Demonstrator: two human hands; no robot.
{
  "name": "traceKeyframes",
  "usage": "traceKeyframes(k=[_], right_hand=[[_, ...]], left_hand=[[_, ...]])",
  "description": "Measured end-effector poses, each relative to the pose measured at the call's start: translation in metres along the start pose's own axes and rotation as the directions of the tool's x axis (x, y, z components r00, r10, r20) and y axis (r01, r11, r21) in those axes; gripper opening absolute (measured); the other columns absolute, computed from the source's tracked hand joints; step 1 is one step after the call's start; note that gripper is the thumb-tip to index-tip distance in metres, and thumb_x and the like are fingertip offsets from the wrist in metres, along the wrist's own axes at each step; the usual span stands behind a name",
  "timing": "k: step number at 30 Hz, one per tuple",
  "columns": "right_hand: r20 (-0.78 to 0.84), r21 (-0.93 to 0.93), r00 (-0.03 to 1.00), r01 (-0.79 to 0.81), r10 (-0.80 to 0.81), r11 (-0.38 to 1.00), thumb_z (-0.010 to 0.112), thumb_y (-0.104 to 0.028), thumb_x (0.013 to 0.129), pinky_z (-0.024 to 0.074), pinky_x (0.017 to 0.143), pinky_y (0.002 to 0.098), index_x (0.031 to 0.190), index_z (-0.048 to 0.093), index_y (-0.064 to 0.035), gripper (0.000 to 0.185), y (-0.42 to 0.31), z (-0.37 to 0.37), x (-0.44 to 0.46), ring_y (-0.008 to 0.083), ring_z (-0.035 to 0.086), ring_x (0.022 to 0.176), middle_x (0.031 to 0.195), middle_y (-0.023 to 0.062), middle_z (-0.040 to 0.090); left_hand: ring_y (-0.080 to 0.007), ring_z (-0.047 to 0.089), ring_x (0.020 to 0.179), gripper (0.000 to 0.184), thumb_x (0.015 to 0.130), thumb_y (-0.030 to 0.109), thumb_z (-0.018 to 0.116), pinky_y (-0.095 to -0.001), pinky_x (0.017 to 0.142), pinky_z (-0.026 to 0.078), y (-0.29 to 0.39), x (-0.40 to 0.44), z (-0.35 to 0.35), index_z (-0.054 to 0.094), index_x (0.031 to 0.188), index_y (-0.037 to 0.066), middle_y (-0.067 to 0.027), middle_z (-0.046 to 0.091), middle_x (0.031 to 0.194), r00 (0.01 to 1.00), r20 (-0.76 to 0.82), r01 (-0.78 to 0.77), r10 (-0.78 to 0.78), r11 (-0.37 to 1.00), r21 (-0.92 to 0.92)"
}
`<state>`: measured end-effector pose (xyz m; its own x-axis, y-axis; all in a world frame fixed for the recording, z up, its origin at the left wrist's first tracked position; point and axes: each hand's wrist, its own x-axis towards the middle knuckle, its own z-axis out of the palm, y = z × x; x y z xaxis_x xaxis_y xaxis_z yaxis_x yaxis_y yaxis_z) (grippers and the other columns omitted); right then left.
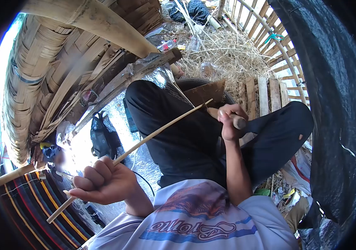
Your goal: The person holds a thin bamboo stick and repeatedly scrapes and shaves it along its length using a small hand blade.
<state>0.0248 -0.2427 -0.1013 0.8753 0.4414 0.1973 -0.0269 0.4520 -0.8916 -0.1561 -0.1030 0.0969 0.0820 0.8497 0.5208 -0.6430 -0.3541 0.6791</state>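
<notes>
Two hands with a thin stick point(161, 130) and a wooden handle point(239, 122), above crossed legs.
The left hand point(105, 182) is closed in a fist around the stick near its lower end; the stick goes slanting over the dark trousers point(182, 146), and its other tip is near the right hand point(232, 118). The right hand is curled closed on the thick handle; what is at its far part, I cannot tell. Just beyond is a brown flat piece point(211, 92), which covers part of a black round rim point(189, 84). Dry straw point(228, 58) lies farther, a bamboo pole point(99, 25) crosses the upper left, and a black sheet point(336, 104) hangs at right.
</notes>
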Motion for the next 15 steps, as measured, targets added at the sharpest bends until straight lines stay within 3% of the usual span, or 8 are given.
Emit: traceKeyframes(k=[3,5,7,9,11,13,15], right_hand=[[-0.059,0.219,0.998,0.028,-0.015,0.975,0.063,-0.017,0.079,0.0385,0.049,0.0232,0.071,0.048,-0.0050,0.021,-0.013,0.006,0.007,0.0091,0.048,0.053,0.062,0.0047,0.053],[-0.107,0.020,0.994,-0.021,0.023,1.000,0.066,-0.017,0.078,0.0386,0.051,0.0229,0.070,0.050,-0.0054,0.022,0.013,-0.003,0.000,0.0080,0.048,0.054,0.062,0.0020,0.052],[-0.024,-0.375,1.000,-0.008,-0.001,0.927,0.070,-0.013,0.073,0.0373,0.053,0.0215,0.066,0.051,-0.0071,0.022,0.008,0.000,0.006,0.0056,0.045,0.055,0.059,-0.0009,0.050],[-0.018,-0.331,1.000,0.004,-0.010,0.943,0.069,-0.010,0.074,0.0372,0.053,0.0217,0.067,0.049,-0.0065,0.021,0.009,0.006,0.005,0.0059,0.044,0.054,0.057,-0.0003,0.049],[-0.022,-0.073,0.998,0.049,-0.051,0.996,0.067,-0.009,0.075,0.0371,0.052,0.0221,0.068,0.048,-0.0061,0.020,0.007,0.003,0.005,0.0066,0.045,0.053,0.057,-0.0002,0.048],[-0.063,0.112,0.996,-0.052,0.059,0.992,0.065,-0.008,0.074,0.0388,0.052,0.0239,0.068,0.048,-0.0057,0.018,0.000,0.002,0.005,0.0082,0.049,0.055,0.060,0.0007,0.051],[-0.066,-0.174,0.998,0.010,-0.022,0.985,0.067,-0.009,0.072,0.0379,0.052,0.0240,0.068,0.050,-0.0055,0.018,0.015,-0.001,0.006,0.0080,0.047,0.054,0.061,0.0001,0.050]], left_hand=[[-0.0050,0.009,0.043,0.044,0.099,0.043,0.034,-0.0237,0.040,0.010,0.001,0.000,-0.003,0.025,0.064,0.018,0.0054,0.018,0.049,1.000,0.010,0.011,-0.011,1.000,-0.020],[-0.0049,0.009,0.043,0.044,0.099,0.043,0.034,-0.0234,0.040,0.011,-0.003,0.001,-0.003,0.025,0.064,0.018,0.0053,0.018,0.049,1.000,0.019,-0.012,0.011,1.000,0.012],[-0.0048,0.009,0.043,0.044,0.099,0.043,0.034,-0.0233,0.040,0.011,-0.002,0.000,0.002,0.025,0.064,0.017,0.0050,0.018,0.049,1.000,-0.008,-0.015,0.015,1.000,-0.003],[-0.0047,0.009,0.043,0.044,0.099,0.043,0.034,-0.0233,0.040,0.011,-0.003,0.000,0.007,0.025,0.064,0.018,0.0051,0.019,0.049,1.000,0.016,-0.009,0.010,1.000,-0.012],[-0.0046,0.009,0.042,0.044,0.099,0.043,0.034,-0.0233,0.040,0.011,-0.004,0.002,0.007,0.025,0.064,0.018,0.0051,0.019,0.048,0.999,0.037,-0.014,0.014,1.000,-0.011],[-0.0044,0.010,0.042,0.044,0.099,0.043,0.033,-0.0233,0.040,0.011,-0.004,0.003,0.005,0.026,0.064,0.017,0.0053,0.019,0.048,0.998,0.058,-0.008,0.009,1.000,-0.010],[-0.0044,0.010,0.042,0.044,0.099,0.043,0.033,-0.0234,0.040,0.011,-0.004,0.003,0.002,0.026,0.065,0.017,0.0053,0.019,0.048,0.999,0.048,-0.001,0.001,1.000,-0.012]])
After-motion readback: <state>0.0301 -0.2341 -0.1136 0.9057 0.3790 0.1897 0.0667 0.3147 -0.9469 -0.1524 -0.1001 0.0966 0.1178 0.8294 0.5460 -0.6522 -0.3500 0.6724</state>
